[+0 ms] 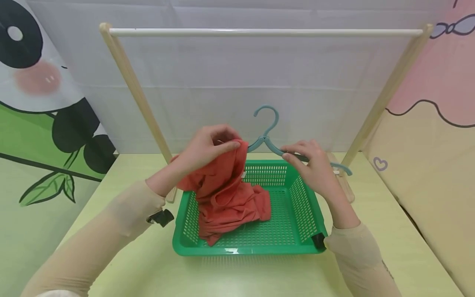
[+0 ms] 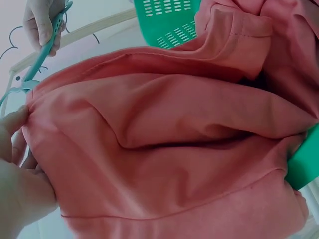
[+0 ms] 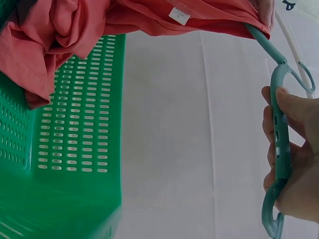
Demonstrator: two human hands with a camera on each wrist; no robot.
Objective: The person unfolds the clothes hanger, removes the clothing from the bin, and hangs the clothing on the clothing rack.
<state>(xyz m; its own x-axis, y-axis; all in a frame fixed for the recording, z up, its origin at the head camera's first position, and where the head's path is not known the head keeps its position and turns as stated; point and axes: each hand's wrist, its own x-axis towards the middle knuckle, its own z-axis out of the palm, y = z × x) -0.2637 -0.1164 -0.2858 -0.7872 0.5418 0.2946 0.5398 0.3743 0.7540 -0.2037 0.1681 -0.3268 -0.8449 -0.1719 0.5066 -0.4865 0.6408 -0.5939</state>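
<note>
A coral-red garment (image 1: 226, 198) hangs from my left hand (image 1: 208, 150), its lower part bunched inside the green basket (image 1: 297, 249). The left fingers and thumb pinch the cloth near its upper edge. My right hand (image 1: 315, 169) grips one arm of a blue-green clothes hanger (image 1: 272, 146), thumb on the near side. The hanger's other arm goes into the garment beside the left fingers, so its end is covered by cloth. The hook points up. A small white label (image 3: 179, 16) shows on the garment in the right wrist view.
Behind the basket stands a rack with a white rail (image 1: 267, 32) and wooden posts (image 1: 139, 90). The basket rests on a pale yellow-green table (image 1: 148, 264). Printed cloth panels (image 1: 426, 95) border both sides, and a white sheet (image 1: 222, 103) hangs at the back.
</note>
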